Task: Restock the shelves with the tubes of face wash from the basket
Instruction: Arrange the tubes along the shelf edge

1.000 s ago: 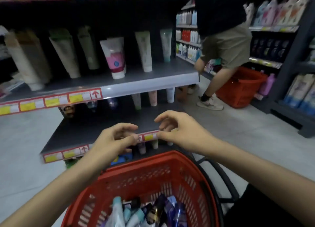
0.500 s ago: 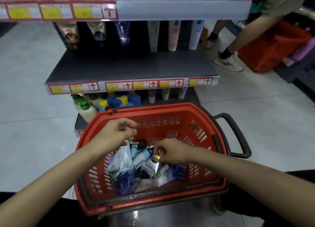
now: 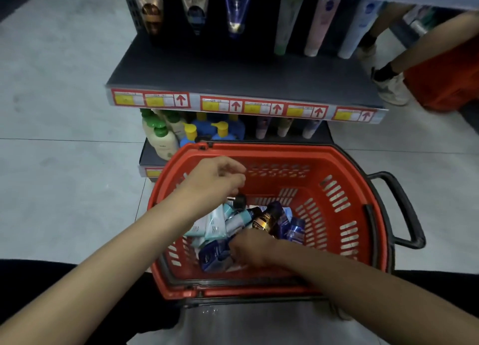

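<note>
Lying jumbled in red basket (image 3: 285, 151), blue/teal tubes (image 3: 215, 225) under R hand (image 3: 252, 247) (grip unclear); L hand (image 3: 215, 180) slack.

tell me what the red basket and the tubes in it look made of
Red basket: looks like moulded plastic, slightly glossy, given its slotted walls. Tubes: probably soft plastic, glossy, judging by highlights; one brown tube has a gold metallic-looking band.

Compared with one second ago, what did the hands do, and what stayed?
Both hands came down from the shelf to the basket. The right hand has dug into the tubes; its grip is hidden. The left hand hovers above them, holding nothing. Basket and shelf stayed put.
</note>
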Demonstrator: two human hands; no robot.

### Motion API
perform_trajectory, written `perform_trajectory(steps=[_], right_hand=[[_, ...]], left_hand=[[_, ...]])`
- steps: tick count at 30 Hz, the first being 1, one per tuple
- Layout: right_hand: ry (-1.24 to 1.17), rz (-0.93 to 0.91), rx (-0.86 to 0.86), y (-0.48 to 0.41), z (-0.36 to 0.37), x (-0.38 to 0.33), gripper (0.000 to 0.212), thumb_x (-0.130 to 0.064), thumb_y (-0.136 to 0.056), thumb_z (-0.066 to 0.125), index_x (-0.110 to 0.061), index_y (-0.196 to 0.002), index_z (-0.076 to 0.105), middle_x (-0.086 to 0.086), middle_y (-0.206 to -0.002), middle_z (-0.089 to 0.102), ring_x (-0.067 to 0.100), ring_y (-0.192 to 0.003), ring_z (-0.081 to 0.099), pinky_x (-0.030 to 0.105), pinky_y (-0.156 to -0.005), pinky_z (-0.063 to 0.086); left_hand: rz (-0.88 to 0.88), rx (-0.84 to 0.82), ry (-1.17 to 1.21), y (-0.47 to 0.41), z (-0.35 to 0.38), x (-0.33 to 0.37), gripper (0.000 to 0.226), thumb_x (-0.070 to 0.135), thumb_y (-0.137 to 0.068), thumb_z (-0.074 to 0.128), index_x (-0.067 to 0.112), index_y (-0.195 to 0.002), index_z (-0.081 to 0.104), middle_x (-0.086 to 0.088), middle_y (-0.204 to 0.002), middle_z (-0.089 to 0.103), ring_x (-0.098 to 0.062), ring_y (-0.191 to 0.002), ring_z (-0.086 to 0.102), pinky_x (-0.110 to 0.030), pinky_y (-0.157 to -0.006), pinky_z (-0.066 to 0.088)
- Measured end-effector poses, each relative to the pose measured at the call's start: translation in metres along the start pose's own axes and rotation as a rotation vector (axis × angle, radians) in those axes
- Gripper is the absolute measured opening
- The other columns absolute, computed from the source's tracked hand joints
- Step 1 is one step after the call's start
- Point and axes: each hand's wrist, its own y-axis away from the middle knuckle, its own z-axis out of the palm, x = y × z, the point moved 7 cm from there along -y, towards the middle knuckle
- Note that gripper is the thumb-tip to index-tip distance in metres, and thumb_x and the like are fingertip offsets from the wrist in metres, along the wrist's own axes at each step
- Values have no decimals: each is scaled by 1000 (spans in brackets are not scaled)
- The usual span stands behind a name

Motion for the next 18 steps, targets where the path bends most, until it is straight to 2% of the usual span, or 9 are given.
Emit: perform_trajectory(steps=[2, 4, 6, 8, 11, 13, 14, 18], right_hand=[[-40, 13, 31, 3, -3, 6, 11, -29, -89, 69, -17, -90, 68, 9, -98, 71, 32, -90, 66, 36, -71, 51], [-104, 29, 55, 11, -14, 17, 15, -33, -85, 73, -22, -82, 64, 4, -91, 70, 29, -84, 64, 37, -71, 54], [-159, 35, 96, 27, -36, 26, 22, -32, -83, 76, -26, -73, 57, -6, -79, 64, 22, -77, 60, 35, -68, 51], [-253, 58, 149, 47, -67, 35, 20, -30, -84, 81, -26, -77, 62, -13, -75, 60, 12, -73, 58, 30, -66, 46], [-436, 82, 239, 87, -127, 46, 16, -27, -82, 87, -20, -87, 73, -12, -75, 71, 2, -70, 67, 25, -68, 53], [-515, 90, 287, 119, -168, 49, 15, -25, -83, 88, -20, -88, 74, -9, -78, 75, 1, -73, 70, 19, -67, 53], [-552, 95, 324, 135, -187, 50, 15, -25, -83, 87, -20, -89, 74, -8, -81, 76, 1, -75, 71, 19, -68, 54], [-822, 131, 551, 202, -236, 60, 14, -27, -88, 82, -18, -97, 75, 0, -92, 80, 14, -84, 77, 33, -82, 63]], left_hand=[[19, 2, 31, 0, 0, 9, 14, 16, -101, 66, 20, -113, 72, -4, -106, 78, -14, -92, 75, -23, -72, 55], [44, 11, 38, -2, 0, 18, 14, 16, -101, 66, 21, -113, 72, -1, -104, 79, -14, -93, 76, -30, -80, 59], [62, 16, 50, -6, 0, 26, 13, 17, -101, 66, 23, -111, 72, 0, -102, 79, -17, -94, 76, -36, -85, 61], [70, 16, 78, -11, 0, 32, 13, 16, -101, 65, 23, -110, 73, -3, -101, 80, -16, -90, 76, -36, -84, 60], [71, 27, 107, -18, -1, 36, 15, 11, -100, 65, 20, -108, 74, -6, -99, 80, -13, -80, 72, -37, -83, 58], [61, 48, 117, -22, -1, 37, 15, 9, -100, 66, 19, -107, 75, -7, -96, 80, -14, -78, 72, -38, -84, 59], [55, 63, 114, -24, -1, 37, 15, 9, -100, 66, 19, -107, 75, -7, -95, 80, -12, -77, 71, -37, -84, 59], [24, 80, 143, -29, 10, 33, 14, 19, -105, 61, 17, -110, 74, -10, -100, 80, -10, -71, 65, -35, -80, 55]])
